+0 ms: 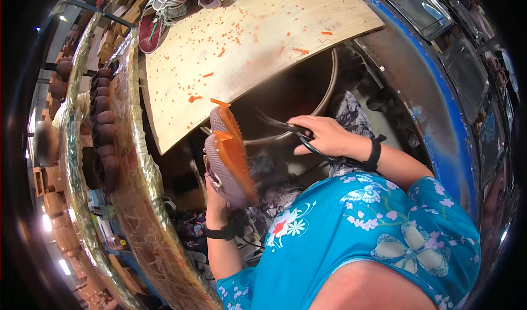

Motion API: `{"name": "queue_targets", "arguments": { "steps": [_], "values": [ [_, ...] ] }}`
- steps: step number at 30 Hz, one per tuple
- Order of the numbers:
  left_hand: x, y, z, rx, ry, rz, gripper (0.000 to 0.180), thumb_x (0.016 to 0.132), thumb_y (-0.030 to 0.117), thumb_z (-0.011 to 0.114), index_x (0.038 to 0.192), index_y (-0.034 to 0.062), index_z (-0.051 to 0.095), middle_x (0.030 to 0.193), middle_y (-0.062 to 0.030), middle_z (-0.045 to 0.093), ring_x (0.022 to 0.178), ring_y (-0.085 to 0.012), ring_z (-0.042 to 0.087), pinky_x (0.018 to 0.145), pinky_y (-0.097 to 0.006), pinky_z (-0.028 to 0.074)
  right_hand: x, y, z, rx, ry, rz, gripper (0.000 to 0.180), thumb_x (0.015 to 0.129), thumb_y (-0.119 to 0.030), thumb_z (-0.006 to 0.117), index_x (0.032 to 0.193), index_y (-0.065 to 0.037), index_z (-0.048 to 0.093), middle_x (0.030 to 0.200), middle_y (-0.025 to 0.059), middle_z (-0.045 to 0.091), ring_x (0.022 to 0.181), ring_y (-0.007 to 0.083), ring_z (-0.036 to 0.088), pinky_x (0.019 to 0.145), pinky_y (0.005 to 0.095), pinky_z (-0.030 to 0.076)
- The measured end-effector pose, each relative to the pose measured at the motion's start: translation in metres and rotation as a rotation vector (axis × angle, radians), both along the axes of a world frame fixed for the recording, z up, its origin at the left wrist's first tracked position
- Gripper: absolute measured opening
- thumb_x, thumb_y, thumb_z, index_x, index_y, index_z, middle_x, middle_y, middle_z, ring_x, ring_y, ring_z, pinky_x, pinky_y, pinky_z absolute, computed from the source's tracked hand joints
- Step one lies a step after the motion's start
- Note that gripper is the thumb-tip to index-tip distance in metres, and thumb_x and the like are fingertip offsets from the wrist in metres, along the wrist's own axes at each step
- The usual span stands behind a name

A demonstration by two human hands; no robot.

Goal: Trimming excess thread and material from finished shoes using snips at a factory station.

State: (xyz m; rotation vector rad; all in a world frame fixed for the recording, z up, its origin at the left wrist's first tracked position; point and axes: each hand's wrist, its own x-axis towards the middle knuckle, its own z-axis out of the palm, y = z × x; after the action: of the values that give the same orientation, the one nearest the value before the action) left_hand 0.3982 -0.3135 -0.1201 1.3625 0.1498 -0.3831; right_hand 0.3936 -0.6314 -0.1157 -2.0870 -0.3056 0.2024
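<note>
My left hand (214, 196) is closed around a pair of mauve knit shoes (220, 170) with translucent orange soles, tilted so that the soles face right. An orange strip of excess sole material (220, 102) sticks out at the toe of the farther shoe, and a shorter one at the nearer toe. To the right of the soles, apart from them, my right hand (325, 137) grips scissors (302, 133) by their black handles. Their blades point left and are smeared by motion. Most of the left fingers are hidden behind the shoes.
A pale wooden board (181, 90) carries scattered orange scraps. Several shoes (170, 5) lie at its far left. A round bin with a metal rim (333, 77) stands beneath its near edge. More shoes (102, 123) line a rack at left; a blue-edged metal surface (447, 129) stands at right.
</note>
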Motion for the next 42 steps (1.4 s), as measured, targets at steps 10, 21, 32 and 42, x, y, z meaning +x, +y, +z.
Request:
{"name": "queue_targets", "arguments": {
  "steps": [10,21,32,42],
  "values": [
    [-0.026,-0.002,-0.008,-0.378,0.303,-0.101,0.043,0.093,0.024,0.052,0.131,0.0055,0.043,0.123,-0.011,0.054,0.107,-0.0221,0.057,0.088,-0.035,0.05,0.016,0.036,0.012,-0.084,-0.224,-0.012,0.054,0.069,-0.031,0.076,0.113,-0.008,0.056,0.092,0.0125,0.061,0.082,0.0302,0.061,0.07,0.0378,0.05],
    [-0.022,-0.005,-0.017,-0.454,0.452,0.057,0.041,0.093,0.025,0.052,0.128,0.0039,0.045,0.117,-0.0124,0.057,0.099,-0.0215,0.06,0.08,-0.034,0.052,-0.004,0.026,-0.014,0.033,0.008,0.029,0.048,0.074,-0.033,0.072,0.111,-0.006,0.058,0.079,0.0148,0.063,0.076,0.0333,0.063,0.069,0.0371,0.051],
    [-0.016,-0.012,-0.021,0.282,-0.194,-0.236,0.025,0.093,0.014,0.047,0.111,0.0008,0.058,0.098,-0.0072,0.065,0.086,-0.0157,0.063,0.073,-0.028,0.052,-0.007,0.019,0.0,0.156,-0.152,0.006,0.039,0.074,-0.022,0.073,0.104,-0.002,0.059,0.081,0.0166,0.064,0.073,0.0335,0.063,0.064,0.0368,0.05],
    [-0.009,-0.025,-0.001,-0.276,0.248,0.134,0.041,0.097,0.032,0.043,0.127,0.0042,0.043,0.11,-0.0073,0.058,0.095,-0.0173,0.06,0.079,-0.032,0.053,-0.01,-0.001,0.012,-0.19,-0.015,0.183,0.052,0.068,-0.035,0.073,0.11,-0.008,0.058,0.089,0.0124,0.062,0.083,0.031,0.061,0.071,0.0396,0.048]
  ]
}}
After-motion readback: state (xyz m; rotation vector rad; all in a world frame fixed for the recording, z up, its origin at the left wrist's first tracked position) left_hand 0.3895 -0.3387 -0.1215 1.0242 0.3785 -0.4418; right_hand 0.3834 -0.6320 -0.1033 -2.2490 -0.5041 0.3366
